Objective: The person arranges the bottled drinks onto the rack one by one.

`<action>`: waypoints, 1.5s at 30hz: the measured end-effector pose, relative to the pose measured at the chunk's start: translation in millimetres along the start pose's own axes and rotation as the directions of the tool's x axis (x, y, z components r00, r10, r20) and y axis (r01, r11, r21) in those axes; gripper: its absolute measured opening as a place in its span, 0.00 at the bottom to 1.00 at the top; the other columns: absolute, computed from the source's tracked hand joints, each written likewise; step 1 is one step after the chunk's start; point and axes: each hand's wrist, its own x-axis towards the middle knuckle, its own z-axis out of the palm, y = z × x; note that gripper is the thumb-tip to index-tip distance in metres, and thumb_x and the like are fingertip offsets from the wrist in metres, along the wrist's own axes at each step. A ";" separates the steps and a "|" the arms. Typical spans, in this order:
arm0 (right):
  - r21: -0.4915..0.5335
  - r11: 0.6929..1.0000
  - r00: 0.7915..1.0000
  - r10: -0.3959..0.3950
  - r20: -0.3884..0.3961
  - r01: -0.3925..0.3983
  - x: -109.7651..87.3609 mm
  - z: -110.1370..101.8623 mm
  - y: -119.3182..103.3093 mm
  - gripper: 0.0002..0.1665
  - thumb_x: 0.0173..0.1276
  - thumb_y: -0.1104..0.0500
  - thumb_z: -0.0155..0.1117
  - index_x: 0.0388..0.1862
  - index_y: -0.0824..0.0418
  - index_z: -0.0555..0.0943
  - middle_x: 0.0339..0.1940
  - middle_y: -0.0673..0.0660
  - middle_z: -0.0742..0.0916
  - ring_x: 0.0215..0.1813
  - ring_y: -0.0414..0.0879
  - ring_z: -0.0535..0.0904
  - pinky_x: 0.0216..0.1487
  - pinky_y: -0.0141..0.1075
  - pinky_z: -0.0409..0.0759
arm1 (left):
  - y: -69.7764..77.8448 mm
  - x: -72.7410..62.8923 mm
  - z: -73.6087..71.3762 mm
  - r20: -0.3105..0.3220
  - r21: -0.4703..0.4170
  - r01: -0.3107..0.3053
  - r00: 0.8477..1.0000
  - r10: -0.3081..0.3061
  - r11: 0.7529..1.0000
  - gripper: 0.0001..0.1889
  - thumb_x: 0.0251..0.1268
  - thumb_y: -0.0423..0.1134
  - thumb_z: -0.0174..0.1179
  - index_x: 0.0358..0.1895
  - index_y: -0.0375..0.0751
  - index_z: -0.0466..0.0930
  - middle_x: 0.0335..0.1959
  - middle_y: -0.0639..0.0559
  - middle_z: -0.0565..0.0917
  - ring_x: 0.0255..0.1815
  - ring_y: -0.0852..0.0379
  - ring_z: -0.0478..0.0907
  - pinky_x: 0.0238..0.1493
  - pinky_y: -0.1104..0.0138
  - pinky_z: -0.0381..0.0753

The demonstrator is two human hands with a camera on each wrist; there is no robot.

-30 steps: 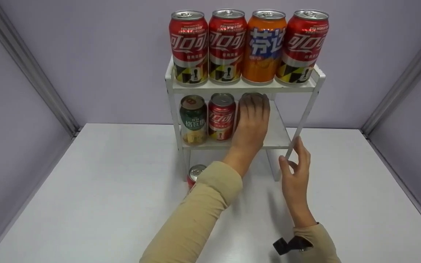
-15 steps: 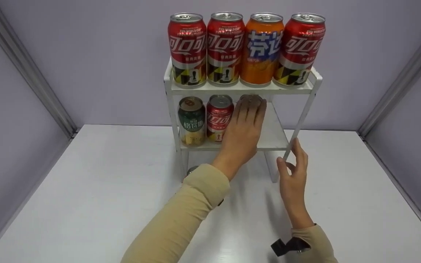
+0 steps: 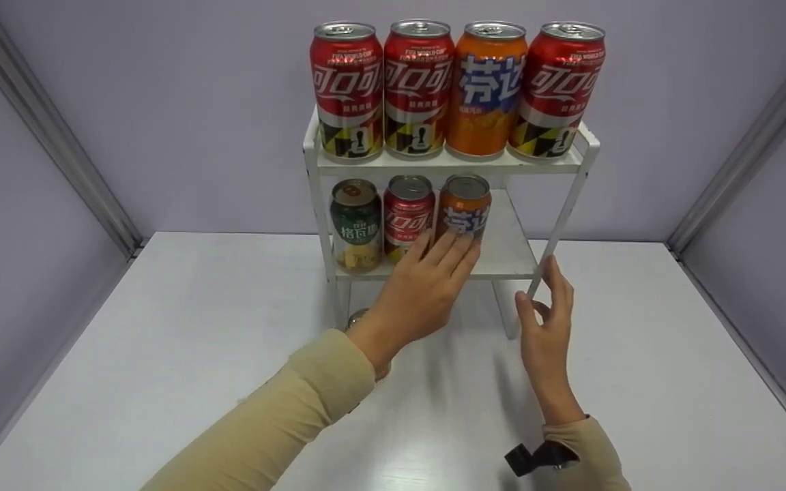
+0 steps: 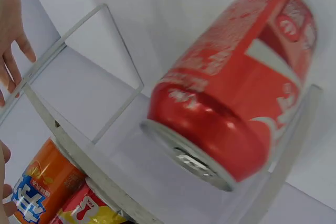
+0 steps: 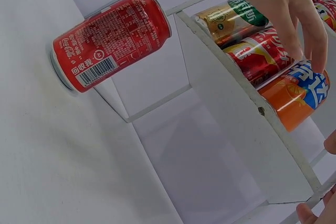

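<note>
On the rack's middle shelf stands an orange Fanta can (image 3: 464,198), third in a row beside a red Coca-Cola can (image 3: 409,208) and a green-and-gold can (image 3: 356,225). My left hand (image 3: 427,286) is in front of these cans, its relaxed fingers overlapping the lower part of the orange one. Thumb and fingers of my right hand (image 3: 550,341) pinch the front right post of the white rack (image 3: 447,165). Another red Coca-Cola can (image 5: 113,43) stands upright on the table by the rack's left side, mostly hidden behind my left forearm in the head view.
Along the top shelf stand red cans (image 3: 346,88) and one orange can (image 3: 488,88), side by side. Bare shelf surface (image 3: 509,239) lies right of the middle row. The white table (image 3: 195,327) is bordered by pale walls.
My left hand has come off the top of the orange can and drawn back down and left, uncovering it. My right hand stays at the rack's post.
</note>
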 end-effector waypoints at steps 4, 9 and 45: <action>0.004 1.000 1.000 0.013 0.007 -0.013 -0.4 0.2 1.4 0.39 0.73 0.69 0.57 0.79 0.59 0.56 0.71 0.59 0.67 0.73 0.49 0.59 0.59 0.34 0.67 | -0.7 -18.5 -1.7 0.042 -0.030 -0.044 0.998 0.045 0.999 0.20 0.70 0.41 0.56 0.63 0.43 0.76 0.61 0.48 0.78 0.60 0.50 0.76 0.62 0.55 0.74; 0.015 1.000 1.000 0.021 0.013 -0.021 -0.5 0.6 1.5 0.39 0.73 0.69 0.57 0.79 0.59 0.56 0.71 0.59 0.67 0.73 0.48 0.59 0.59 0.34 0.67 | -3.2 -41.9 -0.9 0.076 -0.046 -0.074 0.994 0.078 0.996 0.12 0.67 0.40 0.60 0.52 0.43 0.78 0.51 0.49 0.82 0.48 0.52 0.80 0.51 0.61 0.81; -0.006 1.000 1.000 0.014 0.005 -0.014 -1.3 0.4 2.5 0.39 0.73 0.68 0.57 0.79 0.59 0.56 0.70 0.58 0.67 0.73 0.48 0.59 0.59 0.32 0.68 | -23.1 -112.3 13.6 0.512 -0.359 0.364 0.846 -0.144 0.860 0.37 0.55 0.51 0.72 0.67 0.44 0.68 0.55 0.42 0.76 0.50 0.46 0.77 0.45 0.55 0.83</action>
